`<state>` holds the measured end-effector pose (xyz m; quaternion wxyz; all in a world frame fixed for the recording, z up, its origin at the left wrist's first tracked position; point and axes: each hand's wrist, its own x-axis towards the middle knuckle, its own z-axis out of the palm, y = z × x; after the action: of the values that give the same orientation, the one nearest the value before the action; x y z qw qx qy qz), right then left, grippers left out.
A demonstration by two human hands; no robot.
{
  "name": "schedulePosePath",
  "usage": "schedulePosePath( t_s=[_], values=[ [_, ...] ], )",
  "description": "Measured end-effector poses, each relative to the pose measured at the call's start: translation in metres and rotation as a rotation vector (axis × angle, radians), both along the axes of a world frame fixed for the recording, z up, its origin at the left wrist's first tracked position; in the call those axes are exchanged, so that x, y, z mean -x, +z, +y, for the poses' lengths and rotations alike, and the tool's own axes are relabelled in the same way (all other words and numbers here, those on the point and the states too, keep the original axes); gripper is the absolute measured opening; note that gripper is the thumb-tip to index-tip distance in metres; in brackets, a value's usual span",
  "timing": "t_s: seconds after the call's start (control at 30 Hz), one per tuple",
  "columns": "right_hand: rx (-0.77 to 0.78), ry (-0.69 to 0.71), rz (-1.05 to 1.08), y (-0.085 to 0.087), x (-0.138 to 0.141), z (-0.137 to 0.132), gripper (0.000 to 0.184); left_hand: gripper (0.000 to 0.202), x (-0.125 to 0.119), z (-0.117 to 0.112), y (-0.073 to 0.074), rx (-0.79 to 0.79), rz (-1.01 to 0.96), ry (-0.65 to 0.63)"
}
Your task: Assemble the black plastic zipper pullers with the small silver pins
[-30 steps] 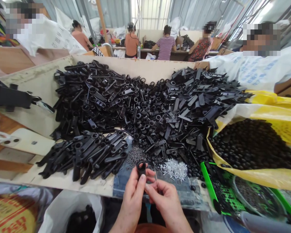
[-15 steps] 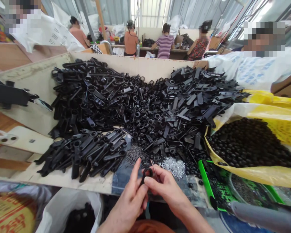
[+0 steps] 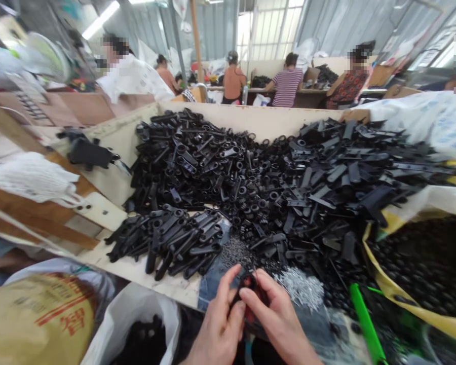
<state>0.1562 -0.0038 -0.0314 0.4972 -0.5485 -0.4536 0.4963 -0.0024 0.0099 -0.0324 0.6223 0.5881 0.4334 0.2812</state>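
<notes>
Both hands come together over the front edge of the bench. My left hand (image 3: 219, 319) is closed around a black ring-ended plastic part (image 3: 247, 282), its index finger pointing up beside the ring. My right hand (image 3: 281, 317) pinches the same part from the other side, thumb across the ring. A thin dark sliver shows by its fingertips, too small to name. Just beyond lie a heap of small dark metal pieces (image 3: 235, 253) and a heap of silver screws or pins (image 3: 301, 288). Left of them rest ring-ended black handles (image 3: 182, 241), laid roughly side by side.
Behind are large piles of black handles (image 3: 190, 147), small rings (image 3: 251, 190) and flat black pieces (image 3: 349, 170). A yellow-edged bag (image 3: 380, 276) and green tray (image 3: 367, 322) stand right. At lower left is a white sack (image 3: 137, 306). Several people sit farther back.
The view has swung left, so the bench appears shifted right. Both hands stay together on the black part, with the right fingers closer around it.
</notes>
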Motion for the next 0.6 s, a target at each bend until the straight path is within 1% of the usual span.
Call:
schedulePosePath(
  t_s=[0.03, 0.1, 0.13, 0.17, 0.2, 0.23, 0.27, 0.33, 0.4, 0.5, 0.6],
  values=[
    [-0.026, -0.001, -0.062, -0.001, 0.0, 0.002, 0.024, 0.05, 0.004, 0.005, 0.002, -0.129, 0.076, -0.026],
    [-0.065, 0.034, -0.169, 0.001, -0.004, 0.009, 0.018, 0.044, 0.017, 0.022, 0.01, -0.449, 0.263, -0.044],
    [-0.073, 0.048, -0.209, 0.004, -0.008, 0.015, 0.026, 0.042, 0.025, 0.033, 0.016, -0.613, 0.349, -0.02],
    [-0.078, 0.041, -0.25, 0.007, -0.013, 0.022, 0.036, 0.041, 0.034, 0.046, 0.023, -0.755, 0.462, 0.093],
    [-0.084, 0.008, -0.303, 0.011, -0.02, 0.03, 0.043, 0.041, 0.043, 0.06, 0.03, -0.902, 0.59, 0.231],
    [-0.097, -0.041, -0.386, 0.015, -0.027, 0.038, 0.041, 0.041, 0.052, 0.075, 0.035, -1.029, 0.715, 0.339],
    [-0.12, -0.098, -0.498, 0.018, -0.035, 0.048, 0.033, 0.039, 0.06, 0.09, 0.039, -1.114, 0.823, 0.398],
    [-0.151, -0.137, -0.766, 0.024, -0.049, 0.068, 0.028, 0.039, 0.07, 0.116, 0.039, -1.195, 0.959, 0.392],
    [-0.145, -0.127, -0.885, 0.028, -0.057, 0.089, 0.022, 0.038, 0.074, 0.131, 0.033, -1.231, 1.024, 0.373],
    [-0.115, -0.064, -0.992, 0.029, -0.052, 0.12, 0.016, 0.037, 0.072, 0.135, 0.023, -1.253, 1.069, 0.403],
    [-0.056, 0.01, -1.075, 0.023, -0.035, 0.149, 0.012, 0.036, 0.067, 0.129, 0.02, -1.277, 1.058, 0.464]
  ],
)
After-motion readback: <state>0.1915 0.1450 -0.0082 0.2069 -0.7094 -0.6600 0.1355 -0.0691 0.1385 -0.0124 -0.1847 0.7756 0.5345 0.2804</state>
